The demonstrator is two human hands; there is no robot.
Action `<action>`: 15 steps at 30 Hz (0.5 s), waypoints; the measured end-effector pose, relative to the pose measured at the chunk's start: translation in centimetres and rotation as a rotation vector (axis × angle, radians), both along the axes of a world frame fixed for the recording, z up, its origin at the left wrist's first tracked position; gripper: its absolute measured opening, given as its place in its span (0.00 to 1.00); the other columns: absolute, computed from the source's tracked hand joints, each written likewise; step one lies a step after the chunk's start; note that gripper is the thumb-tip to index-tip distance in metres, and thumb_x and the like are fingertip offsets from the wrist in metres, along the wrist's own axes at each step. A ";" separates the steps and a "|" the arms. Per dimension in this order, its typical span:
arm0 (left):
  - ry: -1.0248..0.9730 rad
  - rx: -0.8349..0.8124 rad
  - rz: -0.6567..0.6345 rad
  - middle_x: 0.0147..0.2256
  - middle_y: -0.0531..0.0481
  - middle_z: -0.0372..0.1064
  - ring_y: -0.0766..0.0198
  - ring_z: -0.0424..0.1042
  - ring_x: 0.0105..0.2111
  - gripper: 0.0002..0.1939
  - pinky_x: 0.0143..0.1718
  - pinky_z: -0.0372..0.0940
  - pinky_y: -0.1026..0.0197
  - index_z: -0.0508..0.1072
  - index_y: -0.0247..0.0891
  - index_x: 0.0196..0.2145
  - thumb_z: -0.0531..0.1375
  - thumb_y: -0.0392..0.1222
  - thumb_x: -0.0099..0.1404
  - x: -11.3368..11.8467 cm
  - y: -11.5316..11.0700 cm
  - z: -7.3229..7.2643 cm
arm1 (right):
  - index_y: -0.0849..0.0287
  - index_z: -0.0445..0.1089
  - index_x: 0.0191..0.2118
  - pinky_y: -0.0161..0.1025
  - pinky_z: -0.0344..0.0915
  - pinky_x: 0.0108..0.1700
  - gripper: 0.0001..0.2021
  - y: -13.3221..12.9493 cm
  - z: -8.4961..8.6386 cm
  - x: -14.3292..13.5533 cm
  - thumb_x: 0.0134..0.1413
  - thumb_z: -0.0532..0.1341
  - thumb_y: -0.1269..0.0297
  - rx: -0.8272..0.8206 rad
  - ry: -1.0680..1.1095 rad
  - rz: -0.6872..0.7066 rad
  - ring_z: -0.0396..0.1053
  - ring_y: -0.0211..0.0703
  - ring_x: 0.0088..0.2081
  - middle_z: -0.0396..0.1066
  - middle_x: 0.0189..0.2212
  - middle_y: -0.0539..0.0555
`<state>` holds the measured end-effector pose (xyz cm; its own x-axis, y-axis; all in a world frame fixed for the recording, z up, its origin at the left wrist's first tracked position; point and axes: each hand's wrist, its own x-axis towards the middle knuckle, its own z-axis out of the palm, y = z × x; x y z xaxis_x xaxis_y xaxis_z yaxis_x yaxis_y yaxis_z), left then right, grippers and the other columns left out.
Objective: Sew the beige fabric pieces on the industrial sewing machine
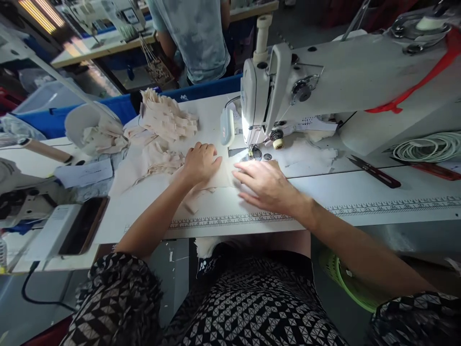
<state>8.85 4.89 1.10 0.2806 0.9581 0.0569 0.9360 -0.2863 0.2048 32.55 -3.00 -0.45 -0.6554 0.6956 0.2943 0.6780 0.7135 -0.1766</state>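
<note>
A pale beige piece of fabric (220, 179) lies flat on the white sewing table, left of the needle area of a white sewing machine (252, 101). My left hand (202, 162) rests on this fabric with its fingers stretched out. Just in front of the lit presser foot (251, 153), my right hand (264, 186) lies palm down, fingers spread, its fingertips at the fabric's right part. Stacks of the same beige fabric pieces (167, 117) are heaped to the left of my left hand. Whether the fabric reaches under the presser foot is hidden by my right hand.
Thread snips (374, 171) and a coil of pale cord (430, 146) lie on the right. A printed ruler (223, 221) runs along the front edge. A phone (83, 226) sits at the left. Behind the table stands another person (196, 38). A green basket (355, 293) is below.
</note>
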 end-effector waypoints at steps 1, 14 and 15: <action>0.029 -0.018 0.009 0.40 0.41 0.77 0.44 0.73 0.49 0.09 0.50 0.67 0.48 0.75 0.39 0.43 0.57 0.44 0.72 -0.1 -0.5 0.2 | 0.59 0.70 0.65 0.61 0.63 0.66 0.27 -0.7 0.2 -0.9 0.68 0.60 0.48 0.006 -0.032 0.053 0.63 0.62 0.67 0.68 0.67 0.64; -0.325 -0.300 -0.123 0.31 0.52 0.74 0.64 0.70 0.29 0.17 0.32 0.63 0.62 0.76 0.41 0.43 0.61 0.58 0.71 -9.5 -12.7 -3.4 | 0.56 0.75 0.41 0.43 0.69 0.45 0.13 -12.0 -1.7 -3.1 0.71 0.53 0.73 0.102 0.345 0.125 0.71 0.45 0.38 0.77 0.33 0.54; -0.346 -0.383 -0.110 0.33 0.51 0.76 0.63 0.72 0.31 0.18 0.32 0.64 0.62 0.78 0.42 0.44 0.62 0.59 0.71 -11.0 -14.1 -3.1 | 0.56 0.75 0.40 0.41 0.69 0.42 0.13 -12.8 -1.7 -2.8 0.71 0.53 0.72 -0.009 0.458 0.145 0.71 0.43 0.36 0.77 0.32 0.53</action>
